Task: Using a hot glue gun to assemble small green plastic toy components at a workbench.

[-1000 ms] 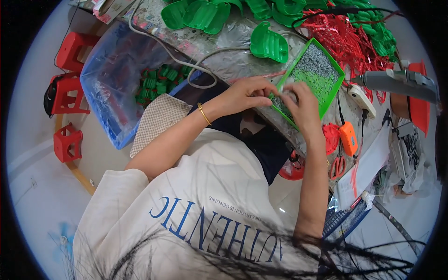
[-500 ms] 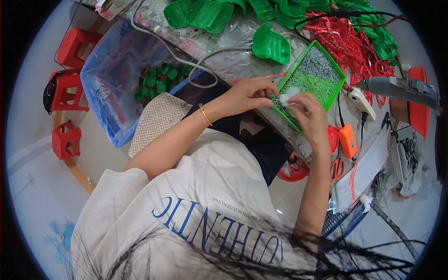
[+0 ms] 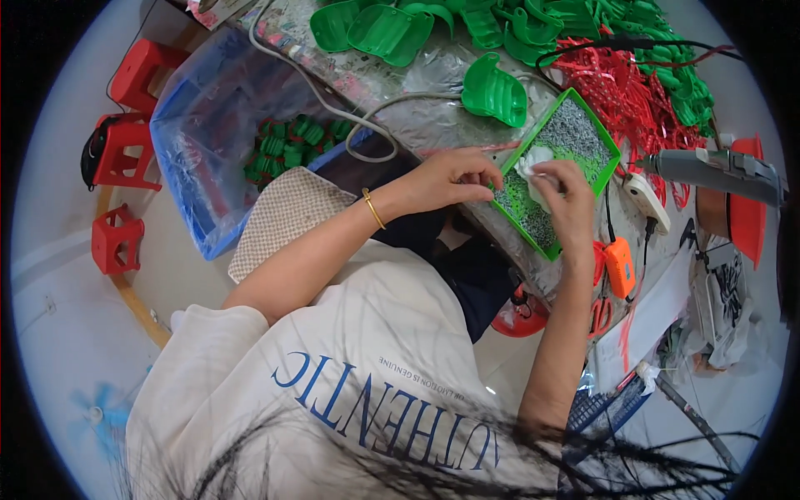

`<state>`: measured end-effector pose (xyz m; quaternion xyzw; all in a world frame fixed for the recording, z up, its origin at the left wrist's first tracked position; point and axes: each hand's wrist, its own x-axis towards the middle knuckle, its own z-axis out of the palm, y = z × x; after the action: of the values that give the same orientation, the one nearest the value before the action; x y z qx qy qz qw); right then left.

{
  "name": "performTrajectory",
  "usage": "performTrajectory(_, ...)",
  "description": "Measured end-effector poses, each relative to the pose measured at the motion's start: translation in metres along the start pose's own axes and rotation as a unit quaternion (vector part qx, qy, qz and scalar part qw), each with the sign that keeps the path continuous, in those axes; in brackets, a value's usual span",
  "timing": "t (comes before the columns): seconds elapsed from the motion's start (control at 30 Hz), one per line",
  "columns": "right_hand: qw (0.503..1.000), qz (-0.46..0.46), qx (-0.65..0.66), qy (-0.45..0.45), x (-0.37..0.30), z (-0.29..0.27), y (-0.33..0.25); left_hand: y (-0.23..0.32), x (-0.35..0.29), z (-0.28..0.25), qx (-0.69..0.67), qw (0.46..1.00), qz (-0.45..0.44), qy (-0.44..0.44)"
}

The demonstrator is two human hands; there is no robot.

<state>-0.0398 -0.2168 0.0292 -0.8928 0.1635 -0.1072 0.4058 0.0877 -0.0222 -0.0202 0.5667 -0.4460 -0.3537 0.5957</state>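
Note:
A shallow green tray of small grey metal pieces, which look like screws, lies on the worktable ahead of me. My right hand is over its near part, fingers closed on a crumpled white tissue-like piece. That piece hangs low over the tray floor; whether it touches the pieces I cannot tell. At the tray's left rim is my left hand, fingers loosely curled and a gap showing between thumb and forefinger. Nothing shows in it. Beyond the tray lies a green curved plastic part.
More green parts and tangled red straps cover the table's far side. To the right are a grey power screwdriver, a white power strip and an orange box. A blue plastic-lined crate stands left, holding green-and-red pieces.
My right hand has shifted slightly right and down, with the white piece more spread out beneath its fingers. My left hand stays by the rim. The whole view has moved a little.

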Motion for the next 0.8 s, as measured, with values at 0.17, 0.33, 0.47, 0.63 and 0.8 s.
performTrajectory(0.17,0.997,-0.053,-0.056,0.001,0.008,0.015,-0.001,-0.005,0.000,0.002,-0.047,0.999,-0.012,0.001)
performTrajectory(0.33,0.999,0.020,0.005,-0.048,-0.011,0.006,-0.005,-0.005,0.001,0.002,-0.010,1.000,-0.008,-0.004)
performTrajectory(0.47,0.995,-0.017,0.003,-0.100,-0.022,0.010,-0.014,-0.008,0.000,0.002,-0.031,0.999,-0.018,0.005)
performTrajectory(0.63,0.999,-0.025,-0.016,-0.035,-0.026,0.015,-0.014,-0.010,-0.001,0.004,-0.038,0.999,-0.018,-0.002)
performTrajectory(0.8,0.995,-0.056,-0.074,0.023,-0.008,0.010,-0.002,-0.008,-0.002,0.000,-0.011,0.999,-0.029,-0.016)
